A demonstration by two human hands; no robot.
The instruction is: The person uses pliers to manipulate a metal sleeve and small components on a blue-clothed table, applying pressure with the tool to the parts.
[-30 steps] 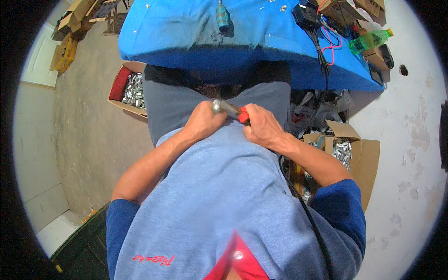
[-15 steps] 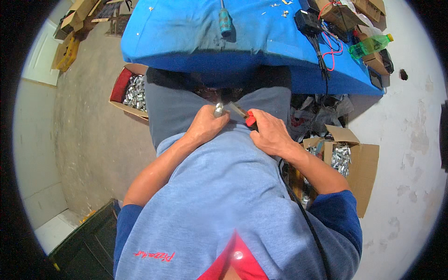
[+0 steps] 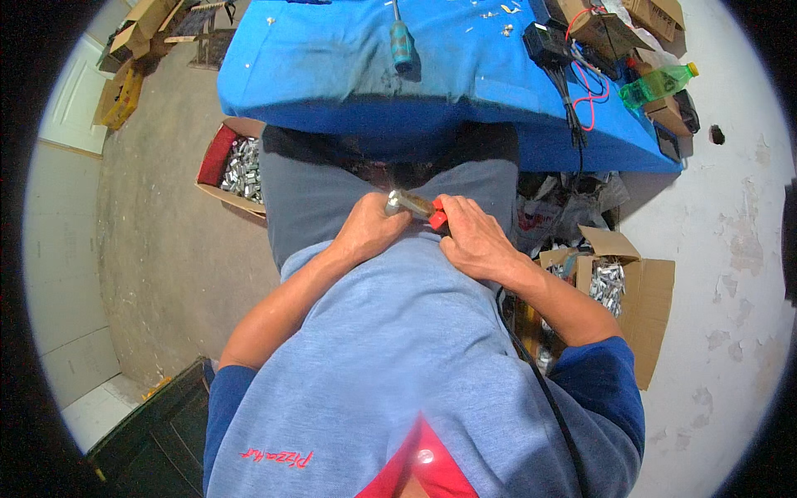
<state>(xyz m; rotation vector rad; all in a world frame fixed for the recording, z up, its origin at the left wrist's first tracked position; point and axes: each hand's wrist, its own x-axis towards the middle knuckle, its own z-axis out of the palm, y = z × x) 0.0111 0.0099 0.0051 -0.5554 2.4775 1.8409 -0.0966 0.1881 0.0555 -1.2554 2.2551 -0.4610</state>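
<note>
My left hand (image 3: 369,228) is closed around a small silver metal fitting (image 3: 392,202), whose shiny end sticks up past the thumb. In my right hand (image 3: 477,241) is a knife-like tool with a red handle (image 3: 437,217) and a flat, brownish metal blade (image 3: 415,204). The blade's far end meets the fitting, or overlaps it from this angle; its exact contact is hard to make out. Both hands are close together over my lap, just in front of my shirt.
Ahead stands a table with a blue cloth (image 3: 332,75), bearing a teal-handled screwdriver (image 3: 402,46), a black adapter with cables (image 3: 548,46) and a green bottle (image 3: 660,85). Boxes of small metal parts stand at left (image 3: 242,170) and right (image 3: 608,286). A wall (image 3: 739,224) rises at right.
The tool in my right hand has swung its blade down and left to the fitting. The fitting in my left hand has shifted slightly right and down.
</note>
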